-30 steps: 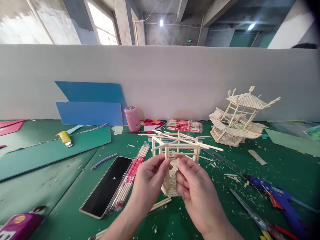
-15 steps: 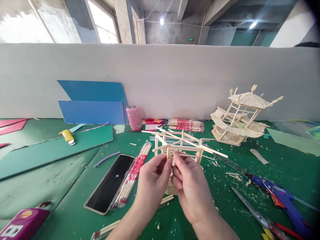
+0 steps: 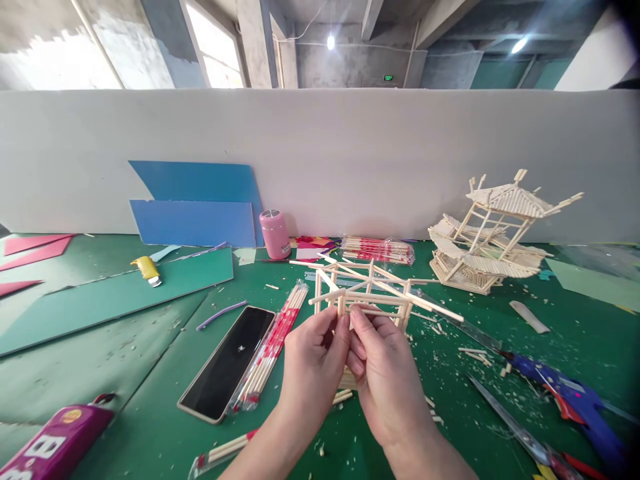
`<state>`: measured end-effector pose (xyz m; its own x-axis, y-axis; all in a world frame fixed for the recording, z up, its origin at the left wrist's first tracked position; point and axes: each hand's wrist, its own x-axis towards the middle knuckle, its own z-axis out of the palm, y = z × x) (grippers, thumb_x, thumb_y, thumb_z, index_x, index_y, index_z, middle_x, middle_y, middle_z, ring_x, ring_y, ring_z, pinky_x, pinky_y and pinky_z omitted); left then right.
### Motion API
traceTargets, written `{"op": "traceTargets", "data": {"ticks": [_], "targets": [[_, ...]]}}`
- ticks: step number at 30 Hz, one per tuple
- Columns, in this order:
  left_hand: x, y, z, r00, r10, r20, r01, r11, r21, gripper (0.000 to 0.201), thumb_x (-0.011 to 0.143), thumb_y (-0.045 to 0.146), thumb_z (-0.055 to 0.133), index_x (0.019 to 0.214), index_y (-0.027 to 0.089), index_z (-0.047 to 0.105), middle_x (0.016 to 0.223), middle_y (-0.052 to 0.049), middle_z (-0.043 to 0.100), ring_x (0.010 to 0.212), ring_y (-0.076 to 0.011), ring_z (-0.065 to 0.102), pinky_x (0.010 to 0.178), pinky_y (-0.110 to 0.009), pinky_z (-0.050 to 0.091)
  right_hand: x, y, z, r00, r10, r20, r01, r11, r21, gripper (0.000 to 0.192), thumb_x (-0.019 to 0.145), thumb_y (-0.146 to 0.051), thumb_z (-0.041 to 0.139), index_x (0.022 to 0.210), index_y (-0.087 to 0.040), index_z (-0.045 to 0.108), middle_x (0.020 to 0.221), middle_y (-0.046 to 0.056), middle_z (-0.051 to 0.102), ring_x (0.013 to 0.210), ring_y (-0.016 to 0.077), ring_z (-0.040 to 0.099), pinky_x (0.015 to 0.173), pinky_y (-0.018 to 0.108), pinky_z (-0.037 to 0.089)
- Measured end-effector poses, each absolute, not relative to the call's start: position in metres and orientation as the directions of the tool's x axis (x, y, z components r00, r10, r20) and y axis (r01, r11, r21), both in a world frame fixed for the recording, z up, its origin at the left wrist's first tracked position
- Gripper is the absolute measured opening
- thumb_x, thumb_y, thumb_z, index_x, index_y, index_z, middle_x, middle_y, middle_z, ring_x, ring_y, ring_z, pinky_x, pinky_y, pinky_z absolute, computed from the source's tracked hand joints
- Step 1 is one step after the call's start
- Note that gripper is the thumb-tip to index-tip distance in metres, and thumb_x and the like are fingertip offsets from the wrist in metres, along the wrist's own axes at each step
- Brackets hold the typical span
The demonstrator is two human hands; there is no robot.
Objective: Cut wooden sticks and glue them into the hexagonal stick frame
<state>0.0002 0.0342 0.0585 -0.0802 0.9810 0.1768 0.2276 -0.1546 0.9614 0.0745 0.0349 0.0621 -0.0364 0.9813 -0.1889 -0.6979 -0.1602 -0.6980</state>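
Pinching the near top rail of the stick frame (image 3: 373, 293), the left hand (image 3: 313, 360) and the right hand (image 3: 385, 377) meet fingertip to fingertip at the front edge of the structure, each with thumb and fingers drawn narrow onto the thin wooden sticks. The frame is raised just above the green mat (image 3: 125, 373), in the middle of the view, with long sticks projecting to the right. Left of the left hand, a bundle of wrapped sticks (image 3: 273, 343) lies beside a black phone (image 3: 227, 363). A finished stick pavilion (image 3: 493, 233) stands well apart at the back right, near the grey partition. A blue glue gun (image 3: 565, 397) and a metal ruler (image 3: 505, 417) lie to the right. A pink cup (image 3: 275, 233) stands at the back, beside blue card sheets (image 3: 195, 213).
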Motion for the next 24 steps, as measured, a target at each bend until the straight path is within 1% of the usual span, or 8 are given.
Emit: {"op": "traceTargets", "data": {"ticks": [4,8,12,17,24], "targets": [[0.0003,0.0341,0.0578,-0.072,0.981,0.181,0.242,-0.159,0.957,0.017,0.081,0.025,0.051,0.070,0.015,0.060,0.048,0.002,0.054,0.040,-0.0105,0.053,0.040,-0.018,0.043,0.0753,0.0341,0.0611,-0.037,0.984,-0.174,-0.686,-0.151,-0.712,0.026,0.071,-0.041,0.065,0.068,-0.018,0.055,0.044,-0.010,0.039,0.039,0.0028,0.028,0.037,0.015,0.023],[0.0011,0.0344,0.0594,-0.064,0.981,0.185,0.219,-0.167,0.961,0.017,0.081,0.024,0.051,0.073,0.014,0.062,0.047,0.003,0.052,0.039,-0.0091,0.051,0.039,-0.017,0.040,0.0757,0.0340,0.0608,-0.021,0.982,-0.185,-0.676,-0.151,-0.721,0.022,0.073,-0.036,0.065,0.067,-0.018,0.053,0.044,-0.010,0.040,0.039,0.0027,0.030,0.038,0.015,0.025],[0.0019,0.0342,0.0610,-0.069,0.979,0.193,0.196,-0.177,0.965,0.016,0.081,0.023,0.052,0.074,0.014,0.064,0.045,0.005,0.050,0.038,-0.0081,0.050,0.038,-0.015,0.039,0.0757,0.0349,0.0605,-0.010,0.982,-0.187,-0.668,-0.146,-0.730,0.019,0.074,-0.032,0.064,0.069,-0.017,0.054,0.044,-0.010,0.040,0.040,0.0029,0.030,0.038,0.015,0.026],[0.0018,0.0346,0.0577,-0.060,0.978,0.198,0.157,-0.187,0.970,0.017,0.081,0.023,0.052,0.073,0.013,0.063,0.046,0.005,0.049,0.038,-0.0072,0.049,0.038,-0.015,0.038,0.0755,0.0350,0.0594,-0.001,0.981,-0.192,-0.649,-0.146,-0.746,0.018,0.074,-0.032,0.063,0.069,-0.017,0.055,0.045,-0.009,0.041,0.041,0.0036,0.031,0.039,0.016,0.027],[0.0003,0.0351,0.0549,-0.050,0.976,0.211,0.165,-0.200,0.966,0.016,0.082,0.022,0.051,0.074,0.013,0.062,0.046,0.005,0.048,0.039,-0.0065,0.047,0.040,-0.014,0.038,0.0746,0.0344,0.0589,0.010,0.981,-0.195,-0.648,-0.142,-0.748,0.015,0.073,-0.031,0.064,0.071,-0.018,0.057,0.048,-0.009,0.044,0.041,0.0034,0.033,0.039,0.016,0.027]]}}
